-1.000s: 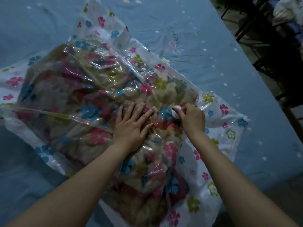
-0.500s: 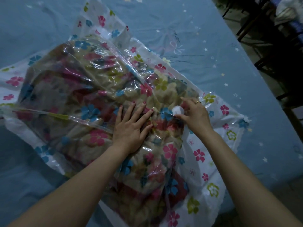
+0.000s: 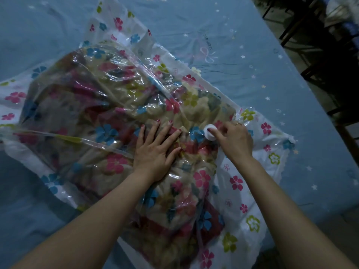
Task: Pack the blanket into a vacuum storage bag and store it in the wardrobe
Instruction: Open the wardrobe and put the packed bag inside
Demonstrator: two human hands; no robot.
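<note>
A left hand presses flat, fingers spread, on a clear flower-printed plastic vacuum bag holding a folded floral blanket; just right, the right hand apparently pinches the bag's round white valve cap, atop a blue star-patterned bedsheet.

- My left hand lies flat, palm down, fingers straight and spread, arm stretched forward.
- My right hand curls, thumb and fingertips pinching, wrist bent inward.

The right hand has shifted its grip around the white valve cap.
</note>
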